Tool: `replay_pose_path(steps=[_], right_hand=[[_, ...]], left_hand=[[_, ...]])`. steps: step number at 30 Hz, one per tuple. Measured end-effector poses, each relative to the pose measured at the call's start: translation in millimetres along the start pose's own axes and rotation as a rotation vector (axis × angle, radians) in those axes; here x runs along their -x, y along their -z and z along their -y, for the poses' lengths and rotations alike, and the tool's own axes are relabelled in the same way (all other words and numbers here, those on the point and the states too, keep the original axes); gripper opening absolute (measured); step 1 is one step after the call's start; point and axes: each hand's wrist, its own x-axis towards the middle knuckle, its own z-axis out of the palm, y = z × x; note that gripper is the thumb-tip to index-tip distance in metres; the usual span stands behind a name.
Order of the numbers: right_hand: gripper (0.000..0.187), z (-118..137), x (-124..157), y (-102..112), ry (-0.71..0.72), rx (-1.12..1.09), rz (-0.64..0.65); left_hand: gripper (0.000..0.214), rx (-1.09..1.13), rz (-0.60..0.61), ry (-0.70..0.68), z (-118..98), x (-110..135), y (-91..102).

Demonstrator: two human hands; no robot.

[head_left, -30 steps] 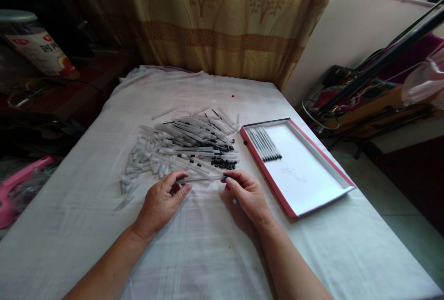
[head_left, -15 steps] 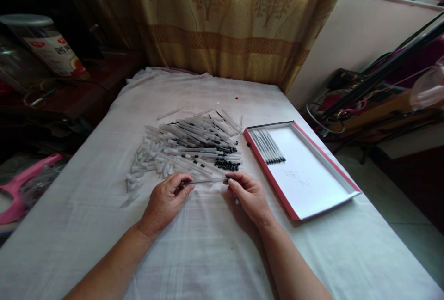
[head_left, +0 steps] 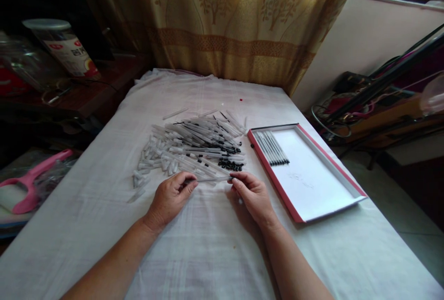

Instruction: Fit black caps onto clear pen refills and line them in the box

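A slim pen with a clear barrel lies level between my two hands, just above the tablecloth. My left hand pinches its left end between thumb and fingers. At the black right end, my right hand grips with thumb and forefinger. Beyond the hands spreads a heap of pen parts: clear barrels, translucent caps on the left and small black plugs near the right hand. Several pens lie side by side in a shallow red-edged box lid to the right.
A white cloth covers the table. A small red bit lies near the far edge. On the left are a pink-handled roller and a lidded canister on a dark cabinet. A gold curtain hangs behind the table.
The camera view has shifted slightly, so everything sits a little farther right. Both hands keep hold of the pen in nearly the same pose.
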Motion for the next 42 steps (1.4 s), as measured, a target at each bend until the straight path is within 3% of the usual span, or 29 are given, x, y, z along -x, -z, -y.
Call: replay_pose_path(steps=[8, 13, 19, 24, 28, 33, 36, 42], right_hand=[[0.033, -0.2, 1.3, -1.5, 0.003, 0.03, 0.053], [0.029, -2.5, 1.5, -6.8, 0.084, 0.175, 0.101], [0.03, -1.9, -0.5, -4.6, 0.09, 0.148, 0.014], [0.031, -0.8, -0.3, -5.4, 0.076, 0.118, 0.01], [0.031, -0.4, 0.2, -7.5, 0.074, 0.113, 0.005], [0.031, 0.3, 0.4, -7.5, 0.068, 0.095, -0.012], [0.033, 0.8, 0.3, -7.1, 0.05, 0.063, -0.014], [0.038, 1.3, -0.6, -5.2, 0.012, -0.035, -0.031]], left_hand=[[0.014, 0.011, -0.028, -0.011, 2.6, 0.7, -3.4], [0.017, -0.076, 0.008, -0.108, 3.2, -1.1, -0.1], [0.024, -0.47, -0.168, -0.366, 27.0, 2.8, 42.1], [0.043, -0.675, -0.192, -0.327, 65.6, 7.3, 75.9], [0.055, -0.697, -0.163, -0.247, 79.8, -12.0, 69.4], [0.053, -0.679, -0.209, -0.221, 77.1, -54.4, 44.6], [0.053, -0.637, -0.22, -0.222, 75.9, -69.3, 40.0], [0.034, -0.54, -0.293, -0.288, 71.4, -52.0, 59.0]])
